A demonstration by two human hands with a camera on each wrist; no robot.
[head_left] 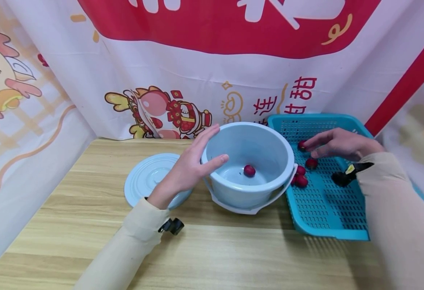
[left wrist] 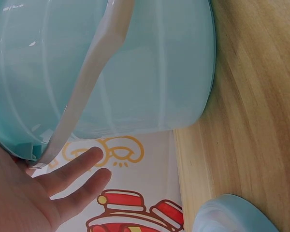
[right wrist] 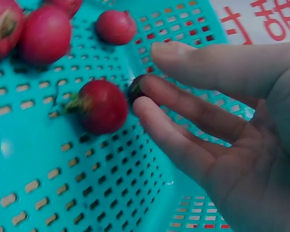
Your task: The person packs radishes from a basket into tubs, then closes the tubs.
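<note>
A light blue bucket (head_left: 251, 197) stands upright with one red radish (head_left: 249, 170) on its bottom. My left hand (head_left: 193, 163) rests at the bucket's left rim, its thumb over the rim and its other fingers extended along the outside; the left wrist view shows two of them straight. Inside the turquoise basket (head_left: 327, 233), my right hand (head_left: 336, 144) reaches down with spread fingers. Their tips overlap a dark radish (right wrist: 137, 90) in the right wrist view, partly hiding it. Another radish (right wrist: 102, 107) with a stubby stem lies close by.
More radishes (head_left: 300, 181) lie along the basket's left side. The bucket's pale handle (head_left: 244, 210) hangs down in front. A round light blue lid (head_left: 135, 183) lies on the wooden table (head_left: 212, 257) left of the bucket. A printed cloth (head_left: 204, 72) hangs behind.
</note>
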